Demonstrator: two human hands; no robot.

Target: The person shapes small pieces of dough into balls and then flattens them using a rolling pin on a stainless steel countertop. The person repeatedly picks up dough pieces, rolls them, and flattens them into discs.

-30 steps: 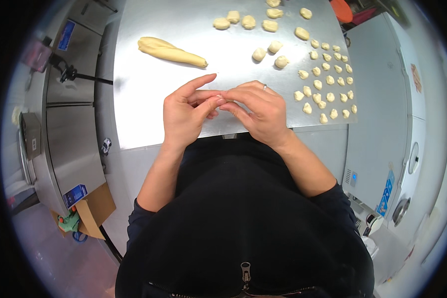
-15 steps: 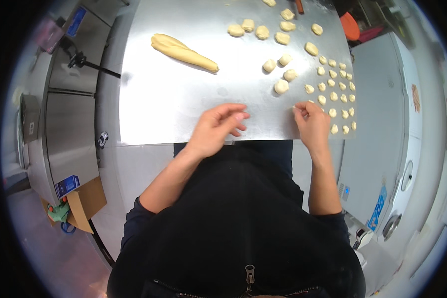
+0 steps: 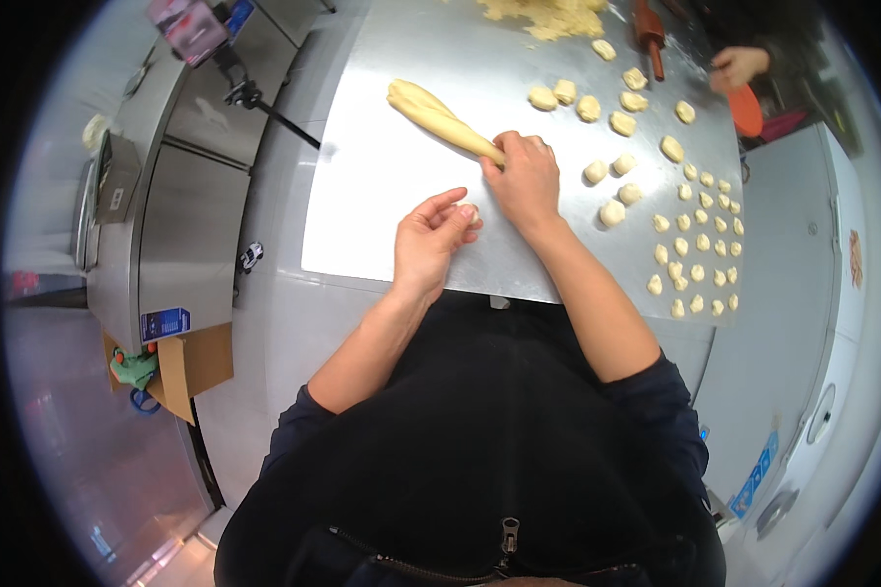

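Note:
A long, twisted roll of yellow dough (image 3: 436,119) lies slantwise on the steel table (image 3: 362,215). My right hand (image 3: 529,186) is closed around its near right end, the fingers hiding the tip. Just left of that, my left hand (image 3: 429,243) is held above the table near its front edge. Between its thumb and curled fingers shows a small pale dough piece (image 3: 473,212), mostly hidden. Right of my right hand sit several round dough balls (image 3: 613,213). Farther right, many small dough pieces (image 3: 702,242) are laid out in loose rows.
Flattened larger dough lumps (image 3: 623,123) lie farther back, near a rolling pin (image 3: 648,34) and a crumbly yellow dough mass (image 3: 558,15). Another person's hand (image 3: 739,68) is at the far right. A phone on a stand (image 3: 191,29) stands left; a grey-white cabinet (image 3: 773,264) stands right.
My right hand has moved left and forward from beside the small dough pieces onto the dough roll's end. The view has shifted, and another person's hand has come into sight.

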